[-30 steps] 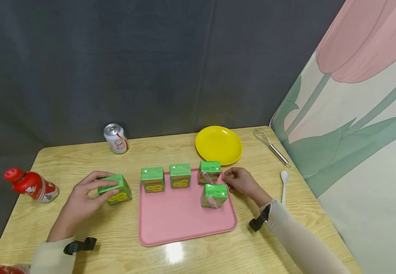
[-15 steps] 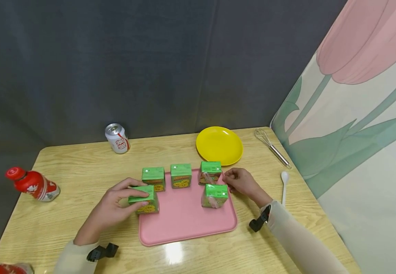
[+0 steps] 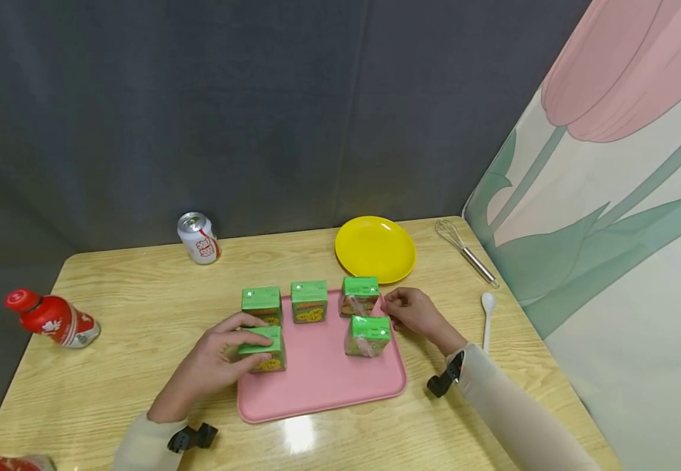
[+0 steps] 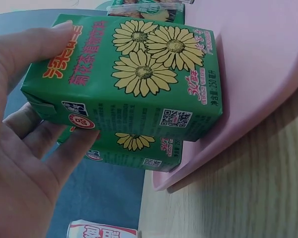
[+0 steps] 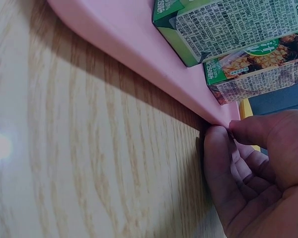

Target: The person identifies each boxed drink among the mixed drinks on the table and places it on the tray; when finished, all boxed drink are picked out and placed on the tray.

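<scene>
My left hand (image 3: 219, 356) grips a green drink carton (image 4: 154, 64) with yellow flowers, thumb on one side and fingers on the other. The carton stands upright at the left side of the pink tray (image 3: 316, 389), its base right at the tray floor. Just behind it is another flowered carton (image 3: 261, 299), with one more (image 3: 309, 302) along the tray's back edge. Two cartons with straws sit on the right, one at the back corner (image 3: 360, 288) and one in front (image 3: 369, 327). At the tray's right rim (image 5: 164, 84), my right hand (image 5: 258, 168) pinches the edge between thumb and forefinger.
Behind the tray lies a yellow plate (image 3: 375, 248), with a whisk (image 3: 470, 255) and a white spoon (image 3: 488, 314) to its right. A can (image 3: 200, 239) stands back left, a red bottle (image 3: 57, 320) far left. Another red-topped item (image 3: 4, 463) shows at the lower left corner.
The left hand has carried its flowered carton rightward from the bare table onto the tray's left side, in front of the back-left carton. The right hand stays at the tray's rim.
</scene>
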The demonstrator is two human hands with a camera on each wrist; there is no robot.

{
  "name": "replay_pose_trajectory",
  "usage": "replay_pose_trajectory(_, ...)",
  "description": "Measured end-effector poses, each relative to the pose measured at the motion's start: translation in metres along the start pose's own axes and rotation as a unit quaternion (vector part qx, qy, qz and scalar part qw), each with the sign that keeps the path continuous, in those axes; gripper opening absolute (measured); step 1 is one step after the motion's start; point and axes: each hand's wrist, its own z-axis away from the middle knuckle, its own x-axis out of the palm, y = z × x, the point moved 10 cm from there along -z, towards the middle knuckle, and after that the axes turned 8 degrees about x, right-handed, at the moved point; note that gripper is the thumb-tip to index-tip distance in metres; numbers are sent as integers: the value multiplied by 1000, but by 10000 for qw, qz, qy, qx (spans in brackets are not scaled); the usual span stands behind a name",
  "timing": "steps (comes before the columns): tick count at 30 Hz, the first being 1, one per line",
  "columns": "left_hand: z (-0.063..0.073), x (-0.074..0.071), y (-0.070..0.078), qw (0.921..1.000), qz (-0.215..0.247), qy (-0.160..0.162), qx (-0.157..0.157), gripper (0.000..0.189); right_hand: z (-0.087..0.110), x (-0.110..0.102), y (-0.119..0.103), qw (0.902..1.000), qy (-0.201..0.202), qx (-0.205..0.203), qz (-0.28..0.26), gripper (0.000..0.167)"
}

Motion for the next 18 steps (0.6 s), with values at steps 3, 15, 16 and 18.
replay_pose_trajectory(3,1,-1,0,10000,-81,32,-9,24,-1,0,-1,10000,5,0,0,22)
replay_pose_trajectory(15,3,-1,-2,9998,-191,42,12,25,-2,3,-3,10000,-11,-7,-34,22)
replay_pose_trajectory(16,4,-1,-3,9998,-202,31,-12,25,-3,3,-3,10000,-14,-8,-45,22)
replay_pose_trajectory(18,5,-2,-4,9997,-222,23,-30,25,-3,4,-4,10000,-22,-22,-63,22)
